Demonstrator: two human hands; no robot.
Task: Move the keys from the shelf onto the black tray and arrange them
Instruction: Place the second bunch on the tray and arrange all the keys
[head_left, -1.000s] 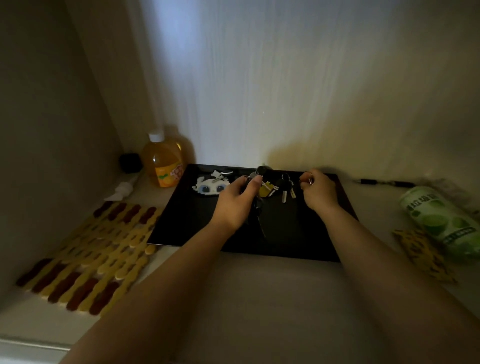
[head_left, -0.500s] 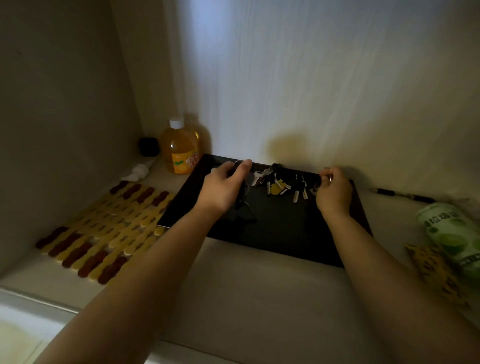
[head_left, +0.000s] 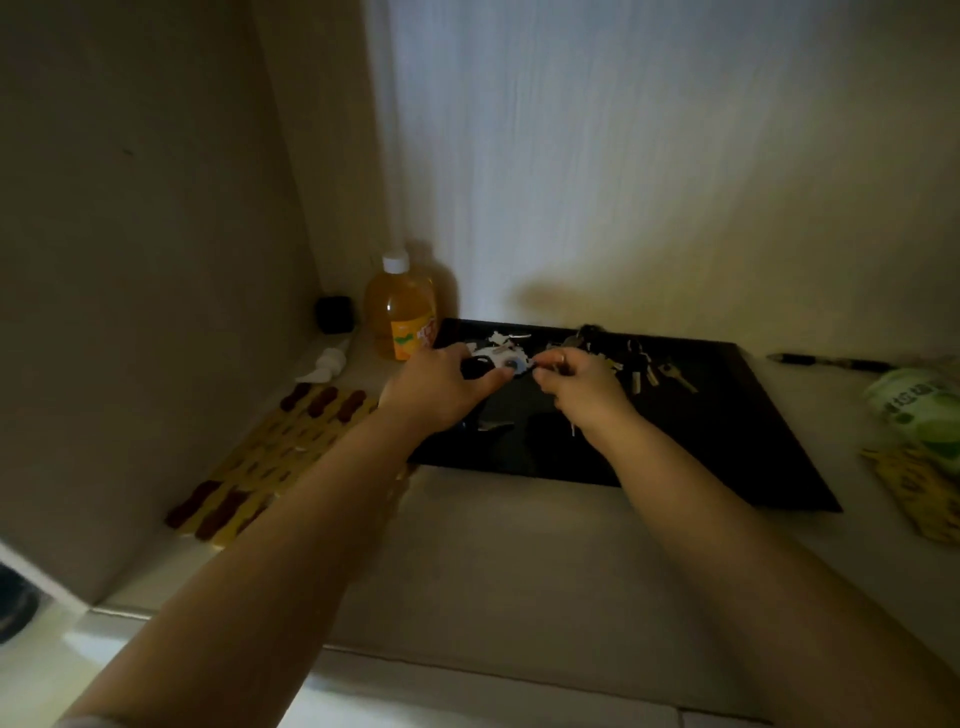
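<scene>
We are working at the back of the shelf (head_left: 519, 561), where the black tray (head_left: 727, 415) lies against the rear wall. Our left hand (head_left: 441, 389) curls its fingers round a dark fob joined to the white charm (head_left: 501, 358), near the tray's back left corner. Our right hand (head_left: 584, 384) pinches something small just beside that charm; in this dim light we cannot tell whether it is a ring or a key blade. Both grips are closed on the same bunch, by our reading.

The other keys (head_left: 639, 358) lie fanned along the tray's back edge, toward its middle, well clear of the near edge.

We judge these bunches to be light, stiff metal blades on loose rings, so they will swing and clatter when lifted, and may slide on the glossy tray. The charm looks more delicate. The ring or the fob seems the surest place to take hold, letting the blades hang and then spreading them flat.

An orange bottle (head_left: 400, 317) stands at the shelf's back left corner, and a pen (head_left: 826, 361) lies beyond the tray's right edge.
</scene>
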